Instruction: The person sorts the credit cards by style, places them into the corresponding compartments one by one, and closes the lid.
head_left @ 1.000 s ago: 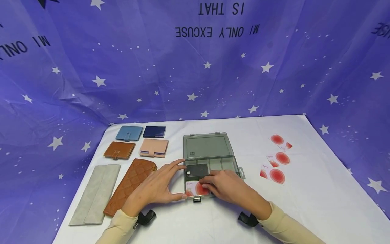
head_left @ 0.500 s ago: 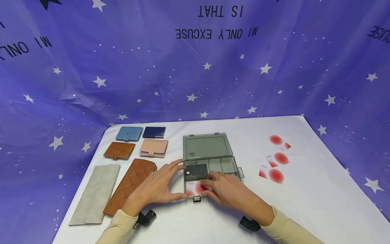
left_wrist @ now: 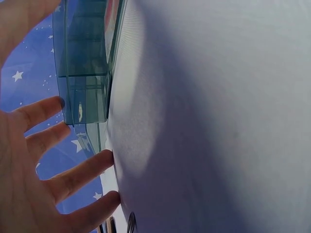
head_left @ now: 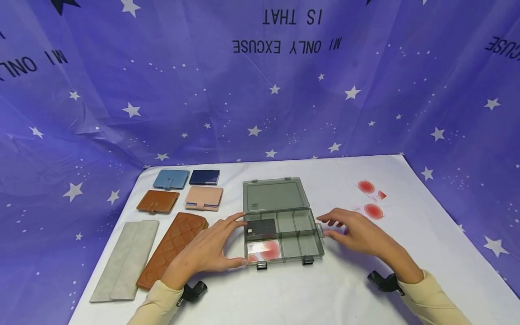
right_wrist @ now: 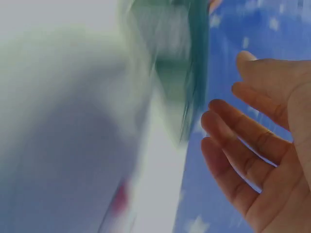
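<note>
Left hand is resting against the left end of the open box, fingers spread, thumb and forefinger touching its wall; right hand is hovering just off the right end, fingers loose and spread, pinching nothing; box is sitting mid-table; red card is lying in the near-left compartment, black card in the one behind; wallets lying left, loose cards right.
</note>
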Demonstrator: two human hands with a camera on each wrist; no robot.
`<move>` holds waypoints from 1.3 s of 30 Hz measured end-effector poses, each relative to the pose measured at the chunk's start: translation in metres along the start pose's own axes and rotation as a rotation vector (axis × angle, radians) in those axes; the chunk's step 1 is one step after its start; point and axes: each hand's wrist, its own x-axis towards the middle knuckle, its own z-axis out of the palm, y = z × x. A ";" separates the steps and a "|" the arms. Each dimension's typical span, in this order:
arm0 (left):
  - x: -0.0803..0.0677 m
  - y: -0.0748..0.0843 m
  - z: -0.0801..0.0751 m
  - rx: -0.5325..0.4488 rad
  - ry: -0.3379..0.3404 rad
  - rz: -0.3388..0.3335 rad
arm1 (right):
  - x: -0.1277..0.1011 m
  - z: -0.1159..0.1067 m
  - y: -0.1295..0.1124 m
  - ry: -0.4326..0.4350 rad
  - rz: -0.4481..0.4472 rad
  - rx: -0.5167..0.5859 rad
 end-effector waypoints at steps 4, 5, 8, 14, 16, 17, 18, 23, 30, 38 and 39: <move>0.000 0.000 -0.001 -0.003 -0.004 -0.019 | -0.016 -0.019 0.043 0.020 0.060 0.005; 0.000 0.001 -0.001 -0.007 -0.006 -0.024 | -0.019 -0.023 0.053 0.017 0.078 -0.004; 0.000 0.001 0.000 -0.010 -0.011 -0.022 | -0.028 -0.038 0.080 0.000 0.138 -0.049; 0.000 -0.001 0.002 0.003 0.008 0.005 | -0.044 -0.059 0.120 -0.004 0.230 -0.130; -0.001 -0.001 0.003 0.004 0.012 0.004 | -0.049 -0.062 0.130 -0.002 0.225 -0.156; -0.001 -0.001 0.003 0.006 0.015 0.005 | -0.052 -0.063 0.134 -0.003 0.214 -0.167; -0.001 -0.001 0.003 0.006 0.014 0.004 | -0.055 -0.063 0.139 -0.003 0.200 -0.173; -0.001 0.000 0.001 0.003 0.011 0.002 | -0.066 -0.069 0.149 -0.029 0.182 -0.167; 0.000 0.000 -0.002 0.012 0.019 0.011 | -0.073 -0.077 0.146 -0.078 0.265 -0.069; 0.000 0.001 0.001 -0.010 0.000 -0.014 | -0.077 -0.077 0.143 -0.053 0.337 -0.139; 0.000 0.001 0.001 -0.012 -0.002 -0.017 | -0.078 -0.077 0.142 -0.038 0.333 -0.158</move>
